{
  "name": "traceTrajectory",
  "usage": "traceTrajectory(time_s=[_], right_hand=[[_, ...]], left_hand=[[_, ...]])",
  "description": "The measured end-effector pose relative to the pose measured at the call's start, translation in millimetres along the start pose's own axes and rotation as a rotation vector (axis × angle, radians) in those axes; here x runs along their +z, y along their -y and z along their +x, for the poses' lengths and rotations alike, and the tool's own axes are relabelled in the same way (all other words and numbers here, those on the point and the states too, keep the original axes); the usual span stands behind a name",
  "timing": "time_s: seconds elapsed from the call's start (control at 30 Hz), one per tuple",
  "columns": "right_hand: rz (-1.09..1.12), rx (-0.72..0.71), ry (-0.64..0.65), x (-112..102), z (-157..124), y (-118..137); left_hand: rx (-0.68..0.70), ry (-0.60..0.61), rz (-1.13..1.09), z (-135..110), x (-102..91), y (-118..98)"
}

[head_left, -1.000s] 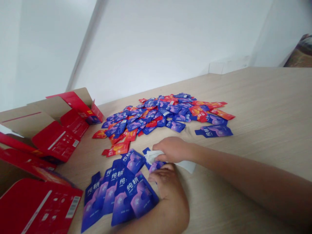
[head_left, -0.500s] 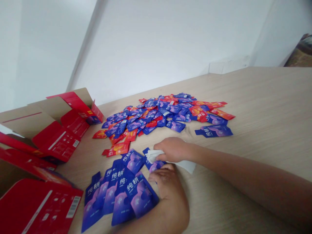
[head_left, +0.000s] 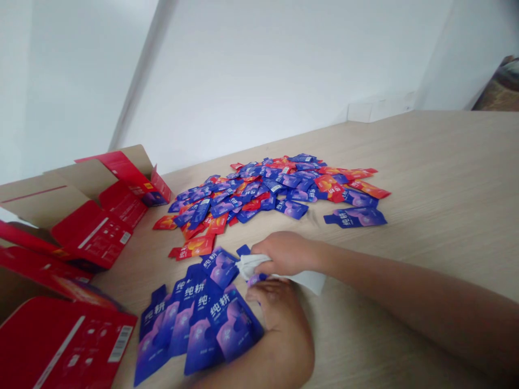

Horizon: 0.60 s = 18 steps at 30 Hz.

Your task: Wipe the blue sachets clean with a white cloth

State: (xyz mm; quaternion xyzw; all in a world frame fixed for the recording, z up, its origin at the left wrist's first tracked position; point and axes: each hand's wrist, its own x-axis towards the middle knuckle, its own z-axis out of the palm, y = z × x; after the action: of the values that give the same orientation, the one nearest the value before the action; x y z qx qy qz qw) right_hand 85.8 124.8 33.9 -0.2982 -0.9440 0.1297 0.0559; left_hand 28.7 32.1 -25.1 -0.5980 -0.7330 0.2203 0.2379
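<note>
My right hand (head_left: 286, 253) is closed on a white cloth or tissue (head_left: 252, 266) and presses it over a blue-purple pouch (head_left: 243, 250). Only the spout end and a small strip of that pouch show. Just below, my left hand (head_left: 278, 302) has its fingers closed at the pouch's lower end, pinning it to the table. Left of my hands, several blue-purple pouches (head_left: 231, 329) lie overlapped in a fan, printed faces up. One more blue pouch (head_left: 219, 266) lies at the top of this group.
A pile of mixed blue and red-orange pouches (head_left: 251, 189) spreads across the back of the table (head_left: 405, 178). A single blue pouch (head_left: 357, 217) lies right of it. Opened red cardboard boxes (head_left: 77, 335) stand along the left side. A white wall (head_left: 284, 70) rises behind.
My right hand with the white cloth has slid slightly down and left over the pouch, covering more of its printed face. My left hand stays in place.
</note>
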Motion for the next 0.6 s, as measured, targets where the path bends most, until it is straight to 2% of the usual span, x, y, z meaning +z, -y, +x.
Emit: traceTrajectory(time_s=[0.1, 0.27, 0.43, 0.6], right_hand=[[0.012, -0.003, 0.021, 6, 1, 3], [-0.021, 0.069, 0.010, 7, 4, -11], [-0.038, 0.023, -0.037, 1, 2, -4], [-0.011, 0.027, 0.013, 10, 2, 4]], left_hand=[[-0.034, -0.001, 0.016, 0, 0.8, -1], [0.027, -0.056, 0.041, -1, -0.7, 3], [0.022, -0.020, 0.023, 0, -5.5, 5], [-0.034, 0.060, 0.000, 0, -8.7, 2]])
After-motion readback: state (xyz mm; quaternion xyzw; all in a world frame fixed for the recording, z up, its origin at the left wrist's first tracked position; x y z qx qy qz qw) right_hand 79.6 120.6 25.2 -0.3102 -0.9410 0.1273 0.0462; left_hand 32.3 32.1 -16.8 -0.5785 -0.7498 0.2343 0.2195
